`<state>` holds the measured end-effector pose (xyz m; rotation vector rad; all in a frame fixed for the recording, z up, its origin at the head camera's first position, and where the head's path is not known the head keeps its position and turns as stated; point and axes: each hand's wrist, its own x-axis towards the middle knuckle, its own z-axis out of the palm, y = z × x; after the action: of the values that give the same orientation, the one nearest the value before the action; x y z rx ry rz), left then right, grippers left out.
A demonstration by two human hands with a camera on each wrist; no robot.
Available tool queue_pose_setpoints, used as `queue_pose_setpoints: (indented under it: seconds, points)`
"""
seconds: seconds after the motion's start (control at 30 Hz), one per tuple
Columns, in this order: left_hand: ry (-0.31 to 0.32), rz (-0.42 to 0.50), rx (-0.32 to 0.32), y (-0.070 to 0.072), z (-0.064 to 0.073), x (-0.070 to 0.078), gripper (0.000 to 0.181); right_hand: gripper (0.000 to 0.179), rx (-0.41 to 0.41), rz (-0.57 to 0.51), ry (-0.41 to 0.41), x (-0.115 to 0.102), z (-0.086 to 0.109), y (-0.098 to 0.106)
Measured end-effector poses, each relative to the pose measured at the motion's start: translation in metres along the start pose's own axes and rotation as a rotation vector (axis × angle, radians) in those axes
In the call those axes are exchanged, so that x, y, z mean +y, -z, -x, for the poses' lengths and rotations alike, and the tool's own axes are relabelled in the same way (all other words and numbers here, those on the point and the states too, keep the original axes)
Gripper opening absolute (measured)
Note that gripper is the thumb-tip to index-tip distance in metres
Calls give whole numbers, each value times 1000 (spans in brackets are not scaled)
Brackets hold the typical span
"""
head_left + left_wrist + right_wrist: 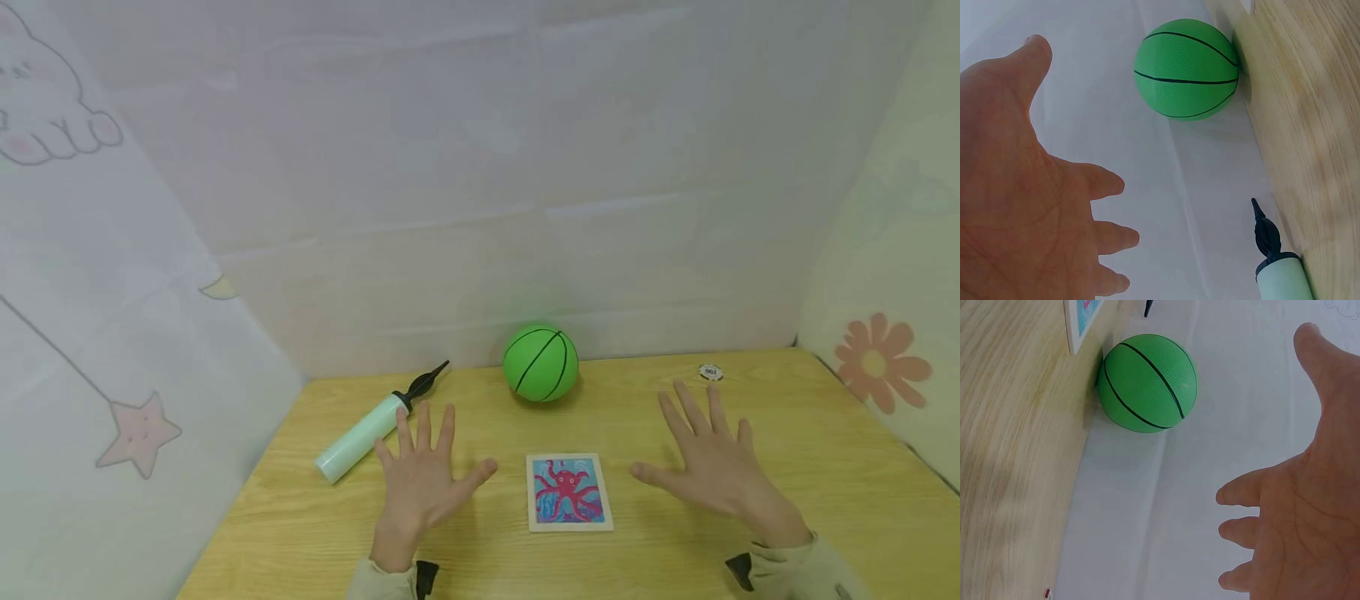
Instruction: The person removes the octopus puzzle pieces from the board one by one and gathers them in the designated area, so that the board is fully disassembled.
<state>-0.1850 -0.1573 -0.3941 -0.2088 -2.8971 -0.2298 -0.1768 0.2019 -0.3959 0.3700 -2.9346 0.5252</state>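
Observation:
Both hands are held over the table with fingers spread and nothing in them. My left hand [422,487] is nearest to a hand pump [367,435] with a pale mint barrel and black nozzle, its fingertips overlapping the barrel's edge in the head view. Fingers apart, my right hand [712,467] hovers at the right, just below a small round poker chip [710,372]. Between the hands lies a square picture tile [570,492] of a pink octopus on blue. A green ball [541,363] with black lines sits at the back; both wrist views show the ball too.
The wooden table [300,542] meets a white cloth backdrop [480,208] right behind the ball. Cloth walls with printed drawings, including a pink star [139,433] and an orange flower [882,363], stand along the left and right sides.

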Motion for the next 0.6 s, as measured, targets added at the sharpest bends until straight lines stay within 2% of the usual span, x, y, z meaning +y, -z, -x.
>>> queue_pose_setpoints:
  seconds: [0.27, 0.43, 0.5, 0.6]
  points:
    - [0, -17, -38, 2, 1, 1, 100, 108, 2, 9, -10, 2, 0, -2]
    - [-22, -17, -57, -3, 1, 2, 99, 106, -3, -25, 5, 1, -1, -4]
    - [-58, 36, -91, -9, 0, 6, 96, 101, -2, -73, 39, 1, -3, -4]
    - [-139, 148, -179, -21, 1, 18, 89, 89, -18, -213, 116, -1, -7, -6]
